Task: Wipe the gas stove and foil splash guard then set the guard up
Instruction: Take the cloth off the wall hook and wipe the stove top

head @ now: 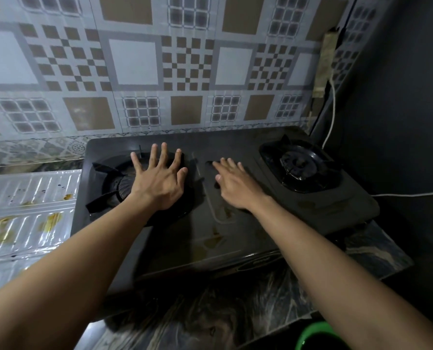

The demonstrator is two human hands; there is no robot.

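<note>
A dark two-burner gas stove (238, 145) sits on a marbled counter against a patterned tile wall. Brownish stains mark its middle front. My left hand (159, 178) is spread open, palm down, over the left burner (109, 183), holding nothing. My right hand (233, 184) is stretched flat over the stove's middle, fingers together and pointing toward the back left, also empty. The right burner (302, 164) is uncovered. The foil splash guard (26, 215) lies flat on the counter left of the stove, silver and ribbed, with yellow-brown grease spots.
A white cable (332, 107) runs down the dark right wall and along the counter behind the stove's right end. A green round container rim (316, 332) shows at the bottom right. The marbled counter (210, 311) extends in front of the stove.
</note>
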